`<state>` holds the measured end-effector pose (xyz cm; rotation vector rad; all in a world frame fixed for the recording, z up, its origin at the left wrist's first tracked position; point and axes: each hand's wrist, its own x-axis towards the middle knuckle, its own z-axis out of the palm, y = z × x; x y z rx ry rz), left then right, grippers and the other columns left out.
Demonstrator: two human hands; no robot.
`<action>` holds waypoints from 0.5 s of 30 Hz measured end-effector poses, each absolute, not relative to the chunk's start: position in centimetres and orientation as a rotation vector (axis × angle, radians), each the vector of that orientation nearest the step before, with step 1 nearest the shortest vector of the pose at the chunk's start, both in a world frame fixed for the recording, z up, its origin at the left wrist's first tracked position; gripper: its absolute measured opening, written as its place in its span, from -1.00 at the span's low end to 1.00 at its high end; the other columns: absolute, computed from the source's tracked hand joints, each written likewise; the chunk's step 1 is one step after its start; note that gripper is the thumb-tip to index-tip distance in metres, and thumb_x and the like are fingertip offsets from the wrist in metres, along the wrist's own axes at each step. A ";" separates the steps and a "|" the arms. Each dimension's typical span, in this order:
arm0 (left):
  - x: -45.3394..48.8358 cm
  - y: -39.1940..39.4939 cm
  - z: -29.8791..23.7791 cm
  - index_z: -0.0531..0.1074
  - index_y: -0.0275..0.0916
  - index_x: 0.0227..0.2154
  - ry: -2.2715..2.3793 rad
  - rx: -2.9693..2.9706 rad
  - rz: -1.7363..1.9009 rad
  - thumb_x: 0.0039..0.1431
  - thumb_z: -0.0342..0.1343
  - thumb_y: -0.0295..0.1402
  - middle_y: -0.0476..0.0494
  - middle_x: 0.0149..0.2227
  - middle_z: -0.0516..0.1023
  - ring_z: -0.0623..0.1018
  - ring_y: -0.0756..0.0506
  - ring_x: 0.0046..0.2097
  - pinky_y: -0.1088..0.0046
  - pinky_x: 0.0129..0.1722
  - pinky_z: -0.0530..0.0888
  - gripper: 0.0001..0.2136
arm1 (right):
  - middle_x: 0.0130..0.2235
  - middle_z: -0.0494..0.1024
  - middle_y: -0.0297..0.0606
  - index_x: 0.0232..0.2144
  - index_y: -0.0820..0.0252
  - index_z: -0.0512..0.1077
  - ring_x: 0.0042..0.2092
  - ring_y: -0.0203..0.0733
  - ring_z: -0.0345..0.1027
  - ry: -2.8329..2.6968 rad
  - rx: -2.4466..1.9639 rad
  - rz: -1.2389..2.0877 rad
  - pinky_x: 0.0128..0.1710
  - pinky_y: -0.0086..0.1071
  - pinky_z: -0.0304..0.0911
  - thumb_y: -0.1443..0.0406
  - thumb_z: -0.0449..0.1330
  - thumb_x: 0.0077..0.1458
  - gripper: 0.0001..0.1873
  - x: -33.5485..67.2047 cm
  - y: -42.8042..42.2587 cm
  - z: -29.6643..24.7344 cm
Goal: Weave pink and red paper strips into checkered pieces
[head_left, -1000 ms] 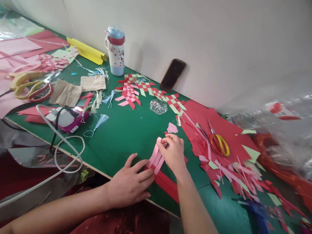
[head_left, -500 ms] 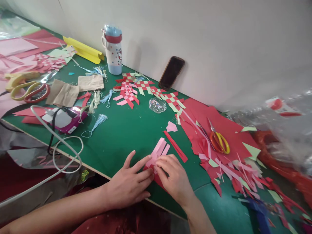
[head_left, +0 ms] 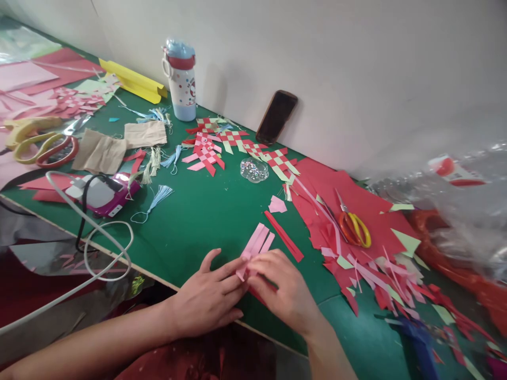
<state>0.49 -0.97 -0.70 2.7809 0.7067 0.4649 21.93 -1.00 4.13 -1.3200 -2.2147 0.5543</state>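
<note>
Pink paper strips lie side by side near the table's front edge, with red paper partly showing under my hands. My left hand rests on the left side of the strips, fingers stretched out and thumb raised apart. Thumb and forefinger of my right hand are pinched at the lower end of the pink strips, which they partly hide. A pair of red strips lies just beyond my right hand, close to a small pink paper scrap.
Woven red-and-green paper pieces, a clear dish of beads, a phone and a bottle line the wall. Scissors lie on red paper at right among scraps. A white cable loops at left beside tassels.
My right hand's fingers have shifted slightly at the strips' lower end, where a pink end now shows between the hands. My left hand stays nearly still. The whole view has moved a little.
</note>
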 end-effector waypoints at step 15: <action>0.5 -0.8 -0.6 0.34 -0.21 0.09 0.710 2.826 0.452 0.29 0.00 -0.06 -0.18 -0.04 0.50 0.13 -0.24 0.32 -0.07 0.29 -0.21 -0.56 | -0.29 0.51 -0.17 -0.45 0.13 0.40 -0.23 -0.06 0.32 -1.790 -2.011 0.197 -0.16 -0.17 0.23 0.07 0.03 0.16 -0.69 27.6 4.2 0.3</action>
